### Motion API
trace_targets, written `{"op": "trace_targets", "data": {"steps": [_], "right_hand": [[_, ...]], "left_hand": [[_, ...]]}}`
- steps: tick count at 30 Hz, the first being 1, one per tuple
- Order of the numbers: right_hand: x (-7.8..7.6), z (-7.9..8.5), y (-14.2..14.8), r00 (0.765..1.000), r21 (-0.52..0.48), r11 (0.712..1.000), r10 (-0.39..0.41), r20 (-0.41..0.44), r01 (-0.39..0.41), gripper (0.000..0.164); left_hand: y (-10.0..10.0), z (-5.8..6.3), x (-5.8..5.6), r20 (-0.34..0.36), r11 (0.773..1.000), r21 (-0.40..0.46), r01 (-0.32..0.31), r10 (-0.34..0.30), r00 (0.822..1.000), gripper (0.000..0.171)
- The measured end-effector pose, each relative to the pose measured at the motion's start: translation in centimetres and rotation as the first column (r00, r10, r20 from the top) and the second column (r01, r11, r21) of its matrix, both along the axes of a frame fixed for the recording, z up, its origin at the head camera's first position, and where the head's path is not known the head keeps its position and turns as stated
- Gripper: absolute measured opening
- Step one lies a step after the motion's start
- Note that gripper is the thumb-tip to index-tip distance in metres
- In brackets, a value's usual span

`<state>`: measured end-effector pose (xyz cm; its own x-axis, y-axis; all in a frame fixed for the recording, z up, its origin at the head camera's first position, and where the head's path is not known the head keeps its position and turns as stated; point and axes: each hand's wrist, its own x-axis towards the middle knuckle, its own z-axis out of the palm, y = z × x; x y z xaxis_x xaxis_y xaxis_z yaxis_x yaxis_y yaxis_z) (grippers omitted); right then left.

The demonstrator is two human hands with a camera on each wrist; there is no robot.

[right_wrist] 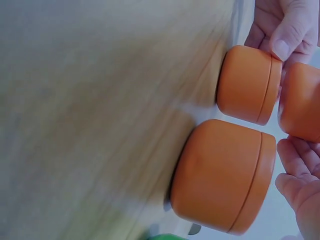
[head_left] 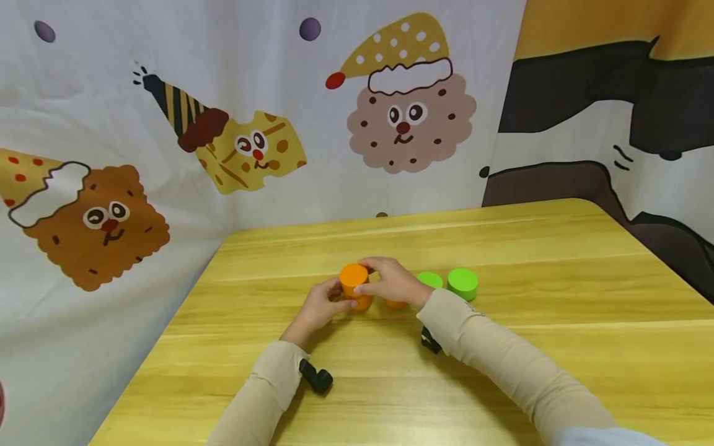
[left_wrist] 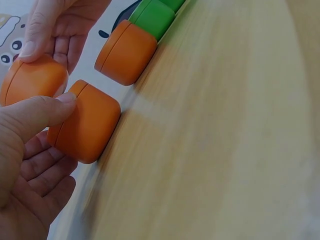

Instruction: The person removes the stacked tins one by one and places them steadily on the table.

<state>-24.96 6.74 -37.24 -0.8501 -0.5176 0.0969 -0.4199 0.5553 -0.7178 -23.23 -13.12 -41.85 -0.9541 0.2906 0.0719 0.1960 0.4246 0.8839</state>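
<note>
My right hand (head_left: 393,282) pinches a small orange lidded jar (head_left: 354,274) between thumb and fingers, right over a second orange jar (head_left: 364,303). That lower jar (left_wrist: 89,125) stands upright on the table, its lid seam showing near the top. My left hand (head_left: 319,308) grips it from the left side, thumb at the lid and fingers around the far side. In the right wrist view the raised jar (right_wrist: 302,102) appears close above the lower one, a little offset. A third orange jar (right_wrist: 220,175) stands to the right, partly hidden by my right hand in the head view.
Two green jars (head_left: 462,284) stand on the wooden table (head_left: 268,260) to the right of the orange ones, one partly behind my right wrist. A cartoon-printed cloth (head_left: 312,198) hangs behind the table. Black wrist-camera mounts (head_left: 316,376) stick out from both sleeves.
</note>
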Motion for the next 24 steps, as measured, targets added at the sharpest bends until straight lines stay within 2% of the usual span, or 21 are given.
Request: {"op": "trace_targets", "data": {"steps": [8, 14, 17, 24], "right_hand": [[0.3, 0.5, 0.2, 1.0, -0.013, 1.0, 0.005, -0.018, -0.005, 0.056], [0.4, 0.7, 0.6, 1.0, -0.024, 1.0, 0.004, -0.021, -0.004, 0.056], [0.4, 0.6, 0.9, 1.0, -0.044, 0.999, -0.004, -0.018, 0.003, 0.055], [0.3, 0.3, 2.2, 0.999, -0.077, 0.996, -0.037, -0.024, 0.035, 0.049]], "left_hand": [[0.1, -0.1, -0.1, 0.03, 1.0, -0.003, -0.016, 0.016, 0.999, 0.049], [0.1, 0.0, 0.0, 0.022, 1.0, -0.004, -0.002, 0.002, 1.0, 0.047], [0.0, 0.1, 0.1, 0.012, 1.0, -0.002, 0.01, -0.01, 1.0, 0.047], [0.1, 0.0, 0.0, 0.051, 1.0, 0.004, 0.002, -0.002, 0.999, 0.05]]}}
